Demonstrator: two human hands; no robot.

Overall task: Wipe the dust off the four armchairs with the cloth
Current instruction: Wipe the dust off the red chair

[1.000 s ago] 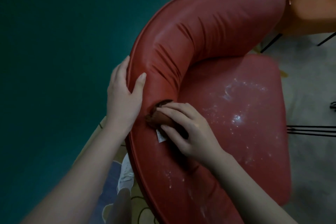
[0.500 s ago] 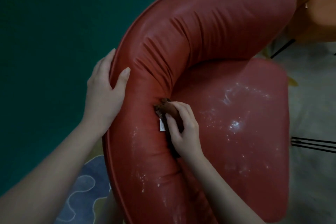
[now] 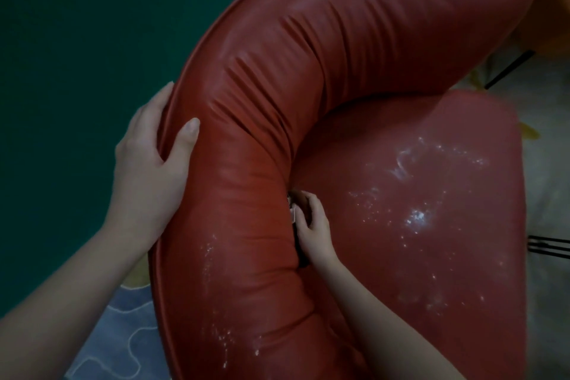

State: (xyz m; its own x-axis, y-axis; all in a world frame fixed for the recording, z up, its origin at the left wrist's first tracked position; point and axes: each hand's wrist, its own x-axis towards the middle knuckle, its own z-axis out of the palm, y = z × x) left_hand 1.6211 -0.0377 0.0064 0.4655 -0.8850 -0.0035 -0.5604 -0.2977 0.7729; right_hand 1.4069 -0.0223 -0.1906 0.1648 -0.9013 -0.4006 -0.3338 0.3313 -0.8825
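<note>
A red armchair [image 3: 308, 77] with a curved padded back fills the view. White dust speckles its seat [image 3: 416, 219] and the lower part of the back. My left hand [image 3: 154, 163] grips the outer rim of the back, thumb on top and fingers behind. My right hand [image 3: 313, 225] holds a dark brown cloth [image 3: 297, 200] with a small white tag, pressed into the crease where the back meets the seat. Most of the cloth is hidden under my fingers and the padding.
A dark green wall [image 3: 77, 25] stands to the left of the chair. An orange chair [image 3: 555, 3] with thin black legs sits at the top right on a pale patterned floor [image 3: 549, 120]. A blue-grey rug [image 3: 117, 336] lies at the bottom left.
My right hand has slid the cloth off the top of the back and down into the crease by the seat. The view has moved closer; my left hand keeps its grip on the rim.
</note>
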